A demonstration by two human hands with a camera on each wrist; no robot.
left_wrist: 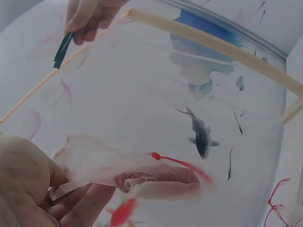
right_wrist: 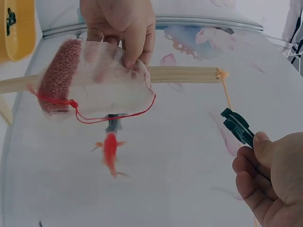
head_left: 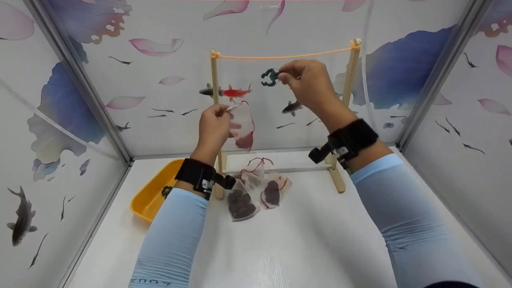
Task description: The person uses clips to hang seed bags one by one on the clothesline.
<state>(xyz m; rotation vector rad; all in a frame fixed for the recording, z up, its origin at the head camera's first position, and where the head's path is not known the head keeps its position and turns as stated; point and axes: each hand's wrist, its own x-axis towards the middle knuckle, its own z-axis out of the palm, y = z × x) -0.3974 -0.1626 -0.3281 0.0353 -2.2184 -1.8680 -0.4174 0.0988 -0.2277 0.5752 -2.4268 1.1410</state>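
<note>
In the head view my left hand pinches the top edge of a white mesh drawstring bag, which hangs with reddish grain-like contents in its bottom. The bag's red cord dangles loose in the right wrist view. My right hand holds a dark green plastic clip between thumb and fingers, its jaws pointing left. The clip is just below an orange string in the head view and does not appear to grip anything. The bag is lower and to the left, apart from the clip.
Two wooden posts, left and right, carry the string. More mesh bags lie on the white table: one with dark lumps, another with a dark filling. A yellow tray at left holds another green clip.
</note>
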